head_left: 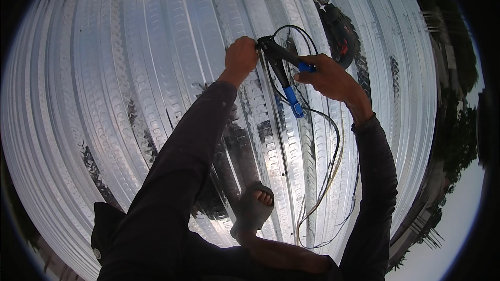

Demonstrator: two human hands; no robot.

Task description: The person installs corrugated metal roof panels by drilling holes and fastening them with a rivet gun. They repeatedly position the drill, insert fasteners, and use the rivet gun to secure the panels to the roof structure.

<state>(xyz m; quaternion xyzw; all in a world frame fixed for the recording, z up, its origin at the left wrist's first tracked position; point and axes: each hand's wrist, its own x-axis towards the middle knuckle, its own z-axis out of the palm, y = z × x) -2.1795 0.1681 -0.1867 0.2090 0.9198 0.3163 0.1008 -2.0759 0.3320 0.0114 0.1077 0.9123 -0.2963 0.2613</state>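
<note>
Corrugated metal roof (130, 99), hand riveter (284, 67) between both hands' fingers (307, 75)

Bare ribbed metal roofing (104, 99) left of hands, power drill (338, 34) and looping cables (328, 177) crowding right

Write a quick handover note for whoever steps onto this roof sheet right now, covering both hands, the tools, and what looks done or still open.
Left hand: closed at the head of the hand riveter, pressed to the metal roof sheet.
Right hand: grip around a blue-tipped riveter handle; the handles stand spread apart.
Power drill lies on the sheet just beyond, its cables trailing back past the sandalled foot.
Done: riveter placed at the sheet.
Left: handles not yet squeezed; whether a rivet is seated cannot be seen.
</note>
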